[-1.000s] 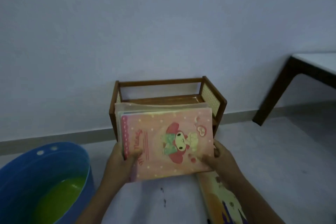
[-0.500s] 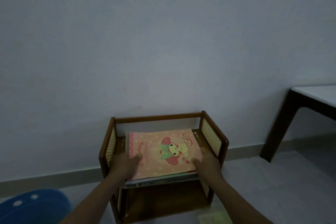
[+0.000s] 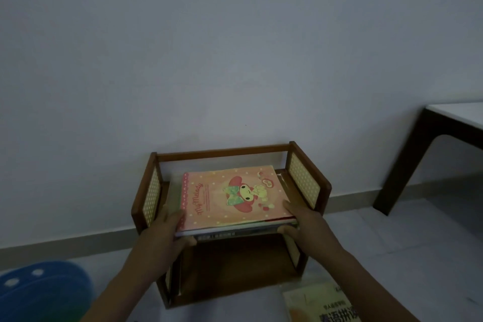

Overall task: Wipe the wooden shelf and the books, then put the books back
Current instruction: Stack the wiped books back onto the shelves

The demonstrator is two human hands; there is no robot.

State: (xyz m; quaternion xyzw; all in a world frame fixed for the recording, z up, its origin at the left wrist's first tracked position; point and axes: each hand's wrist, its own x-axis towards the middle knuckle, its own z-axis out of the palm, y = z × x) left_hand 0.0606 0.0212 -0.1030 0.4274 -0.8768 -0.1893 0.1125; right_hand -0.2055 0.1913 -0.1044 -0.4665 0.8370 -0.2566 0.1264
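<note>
Left hand (image 3: pixel 167 232) first: we have its fingers curled round the near left corner of the stack of books (image 3: pixel 230 198), thumb under the front edge and fingertips on the pink cover. To its left, low in the corner of the view, sits a blue tub (image 3: pixel 44 293) on the floor, only partly in sight.

The stack lies flat on the upper level of the wooden shelf (image 3: pixel 308 185) — the pink book with the cartoon character on top, darker spines showing beneath it at the front. The shelf stands against the wall, with dotted panels on both ends, and its lower level is in shadow (we cannot tell what, if anything, is in there).

Our right hand (image 3: pixel 303 222) grips the near right corner of the stack the same way — fingers on top, thumb against the front edge. Below it, another book (image 3: pixel 321 306) lies on the floor, and a dark-legged table (image 3: pixel 407 165) stands at far right.
</note>
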